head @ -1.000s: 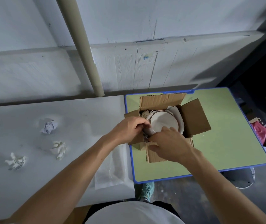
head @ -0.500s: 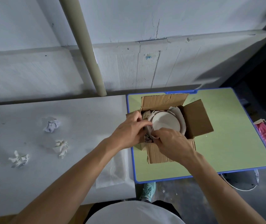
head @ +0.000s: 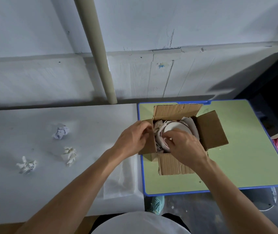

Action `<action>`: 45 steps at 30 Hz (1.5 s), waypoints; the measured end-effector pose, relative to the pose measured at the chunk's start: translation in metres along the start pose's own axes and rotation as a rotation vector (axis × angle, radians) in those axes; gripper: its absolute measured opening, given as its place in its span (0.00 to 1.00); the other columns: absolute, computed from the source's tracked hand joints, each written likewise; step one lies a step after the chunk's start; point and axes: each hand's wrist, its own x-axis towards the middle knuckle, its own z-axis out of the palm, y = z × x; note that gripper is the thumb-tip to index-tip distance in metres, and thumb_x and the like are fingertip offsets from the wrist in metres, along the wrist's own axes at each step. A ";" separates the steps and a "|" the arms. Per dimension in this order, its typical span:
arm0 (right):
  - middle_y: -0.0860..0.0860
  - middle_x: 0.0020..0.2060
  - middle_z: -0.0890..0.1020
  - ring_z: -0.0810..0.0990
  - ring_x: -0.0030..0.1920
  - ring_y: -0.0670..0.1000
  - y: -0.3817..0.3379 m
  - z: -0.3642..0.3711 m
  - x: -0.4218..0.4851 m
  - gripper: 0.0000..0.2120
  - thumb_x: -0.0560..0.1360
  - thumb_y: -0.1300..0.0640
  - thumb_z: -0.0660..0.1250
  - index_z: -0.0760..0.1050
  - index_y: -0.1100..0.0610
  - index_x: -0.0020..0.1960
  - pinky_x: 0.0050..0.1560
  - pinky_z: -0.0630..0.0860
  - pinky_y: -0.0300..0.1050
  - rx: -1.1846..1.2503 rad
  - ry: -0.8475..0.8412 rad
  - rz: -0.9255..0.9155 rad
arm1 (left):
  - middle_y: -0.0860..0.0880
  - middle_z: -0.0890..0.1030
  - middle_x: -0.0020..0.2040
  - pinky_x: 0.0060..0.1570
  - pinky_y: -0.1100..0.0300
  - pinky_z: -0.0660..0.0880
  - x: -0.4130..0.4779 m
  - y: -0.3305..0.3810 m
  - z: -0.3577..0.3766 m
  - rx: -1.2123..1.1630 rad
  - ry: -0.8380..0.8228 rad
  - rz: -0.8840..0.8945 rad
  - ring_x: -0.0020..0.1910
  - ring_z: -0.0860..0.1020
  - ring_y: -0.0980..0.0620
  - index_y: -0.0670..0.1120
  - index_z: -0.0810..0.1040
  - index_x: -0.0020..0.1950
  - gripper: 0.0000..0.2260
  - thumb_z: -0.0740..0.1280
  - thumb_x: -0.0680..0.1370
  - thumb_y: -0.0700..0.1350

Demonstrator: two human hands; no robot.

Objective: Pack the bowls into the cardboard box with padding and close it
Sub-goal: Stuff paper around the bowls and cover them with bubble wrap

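Bowls in, padding being tucked, flaps not yet shut
Centre-right of frame, the cardboard box [head: 177, 164] held the bowls [head: 177, 128], number hidden; left hand [head: 131, 141] gripped its left flap, right hand [head: 185, 146] pinched padding [head: 158, 130] beside them. Four flaps open; three paper balls [head: 61, 132] left on the worktop [head: 25, 115]

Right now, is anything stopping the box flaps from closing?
Yes. The right hand reaches into the cardboard box over the bowls, the left hand grips the left flap, and padding sticks up beside them.

No legible text, labels or numbers; crumpled paper [head: 61, 132] marks possibly print, unreadable.
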 end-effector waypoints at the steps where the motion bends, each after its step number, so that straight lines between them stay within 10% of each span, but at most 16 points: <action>1: 0.48 0.49 0.81 0.79 0.48 0.50 -0.005 0.000 0.002 0.12 0.80 0.55 0.59 0.80 0.51 0.57 0.46 0.78 0.50 0.017 0.012 -0.014 | 0.54 0.75 0.59 0.49 0.64 0.73 -0.002 -0.004 -0.001 0.007 -0.009 -0.023 0.54 0.77 0.54 0.51 0.74 0.63 0.10 0.62 0.82 0.45; 18: 0.48 0.70 0.69 0.69 0.69 0.51 -0.160 0.134 0.088 0.23 0.80 0.53 0.62 0.64 0.47 0.74 0.66 0.71 0.51 -0.096 -0.374 -0.364 | 0.48 0.74 0.64 0.59 0.58 0.70 -0.147 -0.160 -0.056 0.222 0.288 -0.554 0.62 0.72 0.47 0.50 0.75 0.68 0.16 0.65 0.80 0.43; 32: 0.51 0.70 0.64 0.73 0.63 0.55 -0.237 0.247 0.132 0.40 0.76 0.45 0.68 0.45 0.39 0.78 0.57 0.75 0.50 -0.086 -0.579 -0.411 | 0.47 0.69 0.73 0.66 0.52 0.70 -0.181 -0.242 -0.057 -0.007 0.060 -0.794 0.69 0.71 0.46 0.49 0.52 0.80 0.34 0.66 0.79 0.44; 41: 0.52 0.43 0.77 0.78 0.40 0.55 -0.225 0.264 0.112 0.12 0.74 0.57 0.66 0.65 0.54 0.53 0.35 0.69 0.43 0.100 -0.547 -0.204 | 0.51 0.78 0.62 0.56 0.61 0.73 -0.181 -0.233 -0.033 -0.180 0.052 -0.693 0.58 0.77 0.52 0.50 0.68 0.71 0.20 0.66 0.79 0.42; 45: 0.54 0.40 0.81 0.80 0.39 0.54 -0.219 0.241 0.105 0.11 0.75 0.56 0.66 0.69 0.48 0.55 0.41 0.78 0.50 0.395 -0.558 -0.102 | 0.52 0.79 0.55 0.47 0.63 0.70 -0.173 -0.228 -0.040 -0.175 0.085 -0.650 0.51 0.77 0.53 0.49 0.74 0.63 0.14 0.68 0.79 0.49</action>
